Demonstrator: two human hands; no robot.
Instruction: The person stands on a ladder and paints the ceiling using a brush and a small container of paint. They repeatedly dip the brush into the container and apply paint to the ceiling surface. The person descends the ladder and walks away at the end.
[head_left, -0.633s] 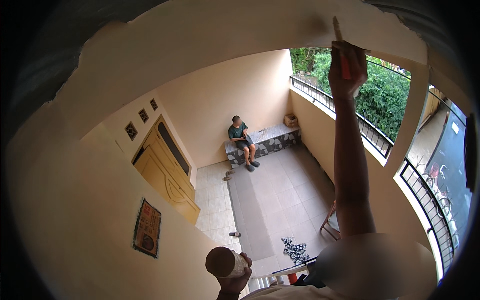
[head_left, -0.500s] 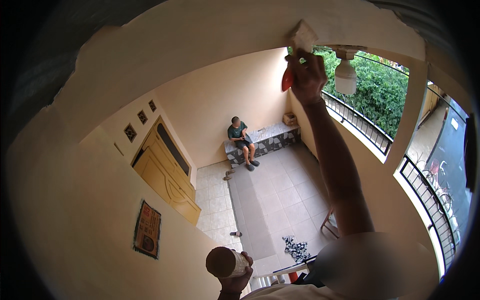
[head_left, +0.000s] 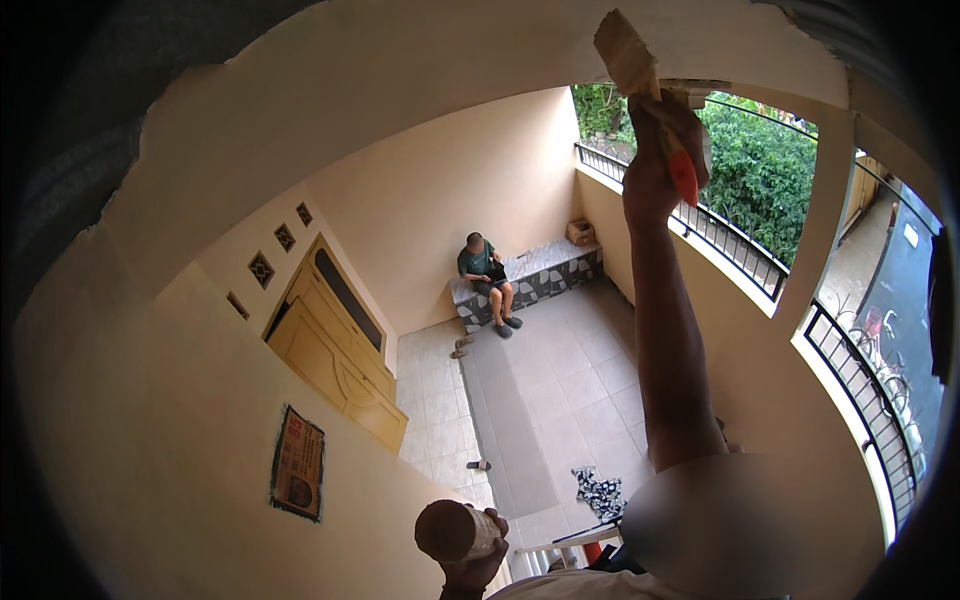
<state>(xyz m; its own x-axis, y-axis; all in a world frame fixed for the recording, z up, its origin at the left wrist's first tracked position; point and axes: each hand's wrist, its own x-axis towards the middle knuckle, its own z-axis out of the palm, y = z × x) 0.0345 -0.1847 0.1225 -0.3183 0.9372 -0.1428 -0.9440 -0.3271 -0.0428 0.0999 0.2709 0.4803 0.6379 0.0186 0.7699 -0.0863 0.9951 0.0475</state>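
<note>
Raised high, my right hand (head_left: 660,155) is closed around the handle of a wide flat paintbrush (head_left: 628,55). The bristles point up and lie against or just in front of the pale beam (head_left: 480,65); I cannot tell whether they touch. The handle's red end sticks out below my fingers. Low in the view, my left hand (head_left: 478,568) grips a pale cylindrical container (head_left: 485,533) with a brown round top. What is inside does not show clearly. Behind my right hand, a white light bulb is mostly hidden.
Below, a person (head_left: 476,262) sits on a stone-patterned bench (head_left: 550,283) beside a small box (head_left: 580,232). A yellow wooden door (head_left: 335,350) and a plaque (head_left: 298,463) are on the left wall. Black railings (head_left: 735,255) edge the right openings. Patterned cloth (head_left: 600,492) lies on the tiled floor.
My right hand and the paintbrush have moved right and turned, so the red handle end now points down to the right. The bulb has become mostly covered. My left hand has barely moved.
</note>
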